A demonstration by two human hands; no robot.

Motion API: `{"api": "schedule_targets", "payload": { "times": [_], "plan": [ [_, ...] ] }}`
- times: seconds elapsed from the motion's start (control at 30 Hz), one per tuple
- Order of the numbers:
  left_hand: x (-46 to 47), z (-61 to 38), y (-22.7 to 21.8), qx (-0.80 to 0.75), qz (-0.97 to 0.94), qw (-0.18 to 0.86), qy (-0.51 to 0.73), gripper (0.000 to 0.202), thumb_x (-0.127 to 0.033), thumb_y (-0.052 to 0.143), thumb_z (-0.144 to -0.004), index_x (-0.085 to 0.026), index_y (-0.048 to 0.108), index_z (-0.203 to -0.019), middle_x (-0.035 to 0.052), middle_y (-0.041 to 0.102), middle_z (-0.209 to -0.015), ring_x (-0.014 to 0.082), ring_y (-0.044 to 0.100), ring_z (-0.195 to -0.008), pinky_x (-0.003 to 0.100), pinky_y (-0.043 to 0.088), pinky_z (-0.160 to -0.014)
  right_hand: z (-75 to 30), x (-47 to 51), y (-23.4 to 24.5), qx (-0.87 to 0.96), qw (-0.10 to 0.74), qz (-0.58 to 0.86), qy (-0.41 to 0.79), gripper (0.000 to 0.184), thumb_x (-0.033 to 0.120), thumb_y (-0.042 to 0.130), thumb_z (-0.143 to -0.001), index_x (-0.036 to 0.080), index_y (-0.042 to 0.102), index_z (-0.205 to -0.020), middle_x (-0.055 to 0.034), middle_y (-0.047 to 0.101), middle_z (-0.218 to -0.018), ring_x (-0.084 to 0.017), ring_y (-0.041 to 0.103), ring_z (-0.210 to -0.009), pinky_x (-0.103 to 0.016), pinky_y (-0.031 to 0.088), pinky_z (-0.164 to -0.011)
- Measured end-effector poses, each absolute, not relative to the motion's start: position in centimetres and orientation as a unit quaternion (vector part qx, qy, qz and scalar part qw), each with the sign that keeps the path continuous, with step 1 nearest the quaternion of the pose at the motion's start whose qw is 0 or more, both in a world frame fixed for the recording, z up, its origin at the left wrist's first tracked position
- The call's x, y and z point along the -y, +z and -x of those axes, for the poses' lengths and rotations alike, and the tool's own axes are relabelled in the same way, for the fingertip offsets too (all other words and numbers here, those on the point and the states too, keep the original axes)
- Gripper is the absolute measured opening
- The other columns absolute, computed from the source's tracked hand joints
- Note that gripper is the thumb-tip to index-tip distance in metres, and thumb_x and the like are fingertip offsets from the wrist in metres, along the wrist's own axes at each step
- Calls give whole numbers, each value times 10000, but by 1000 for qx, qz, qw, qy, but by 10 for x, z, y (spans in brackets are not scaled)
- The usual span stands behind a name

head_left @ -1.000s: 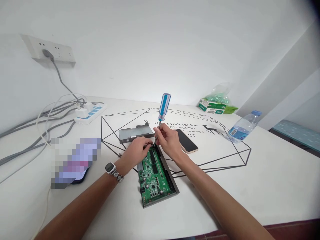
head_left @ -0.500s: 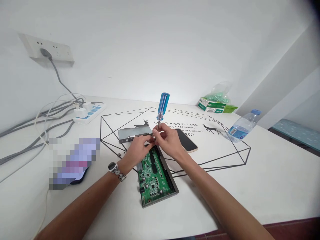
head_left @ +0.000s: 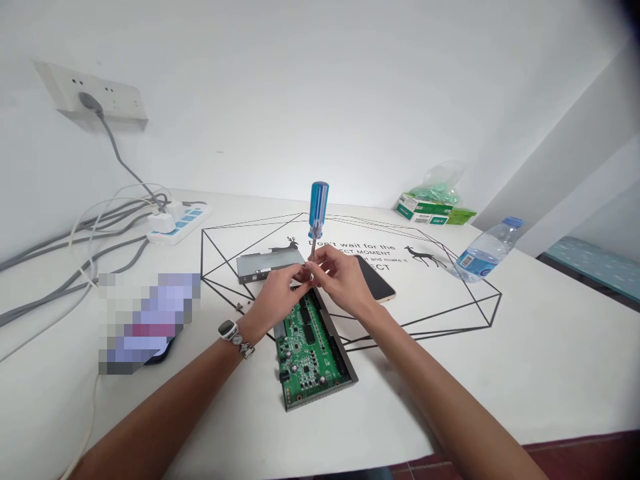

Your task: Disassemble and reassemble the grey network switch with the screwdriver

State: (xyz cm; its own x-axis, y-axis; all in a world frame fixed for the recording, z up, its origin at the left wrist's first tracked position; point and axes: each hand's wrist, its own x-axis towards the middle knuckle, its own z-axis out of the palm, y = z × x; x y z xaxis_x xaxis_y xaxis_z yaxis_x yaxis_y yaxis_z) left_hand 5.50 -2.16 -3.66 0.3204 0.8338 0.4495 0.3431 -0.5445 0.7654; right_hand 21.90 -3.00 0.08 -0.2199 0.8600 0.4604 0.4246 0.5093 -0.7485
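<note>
**A tall tool held low down could wobble**

The right hand (head_left: 340, 277) pinches the thin metal stick of the screwdriver with the see-through blue plastic handle (head_left: 318, 207), low down near its tip. The left hand (head_left: 277, 297) has its fingertips pressed together right beside that tip (I cannot tell if a tiny screw sits between them). Both hands meet over the 12 o'clock end of the flat green circuit board (head_left: 307, 350), which lies in a grey metal tray on the white table (head_left: 500, 373).

I think this could go wrong: the big handle is far above the pinch, so the screwdriver could wobble. Then the sharp tip could slide and scratch the board or poke a finger. A small part could also drop and get lost.

One second back the handle leans toward 1 o'clock. Now it stands nearly straight up.
</note>
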Motion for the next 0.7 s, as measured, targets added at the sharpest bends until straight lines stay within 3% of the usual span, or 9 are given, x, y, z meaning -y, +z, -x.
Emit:
{"api": "schedule_targets", "payload": {
  "times": [0.2, 0.4, 0.53, 0.7],
  "plan": [
    [21, -54, -36, -376, -775, 279, 425, 223, -291, 576, -941, -190, 769, -992, 42, 781, -971, 228, 702, -880, 301, 487, -812, -219, 29, 0, 730, 455, 451, 237, 149, 346, 624, -888, 213, 562, -866, 0, 660, -762, -158, 675, -642, -271, 521, -590],
    [22, -52, -34, -382, -793, 262, 395, 251, -262, 536, -958, -205, 775, -1004, 18, 784, -956, 223, 702, -862, 296, 469, -770, -225, 30, 2, 753, 419, 424, 279, 269, 347, 544, -947, 204, 637, -1154, -63, 721, -979, -158, 691, -713, -303, 569, -663],
    [22, -53, -34, -395, -799, 253, 377, 240, -240, 531, -948, -208, 767, -968, 9, 772, -900, 210, 689, -817, 302, 481, -768, -228, 28, 0, 744, 433, 423, 284, 178, 336, 579, -927, 195, 664, -994, -44, 719, -851, -168, 679, -723, -302, 571, -648],
    [23, -55, -35, -382, -765, 303, 421, 163, -261, 594, -915, -198, 718, -999, 29, 759, -1001, 201, 704, -900, 292, 524, -836, -225, 27, -2, 728, 463, 433, 261, 117, 311, 613, -893, 201, 591, -857, -16, 669, -753, -162, 645, -699, -289, 541, -604]
  ]
}}
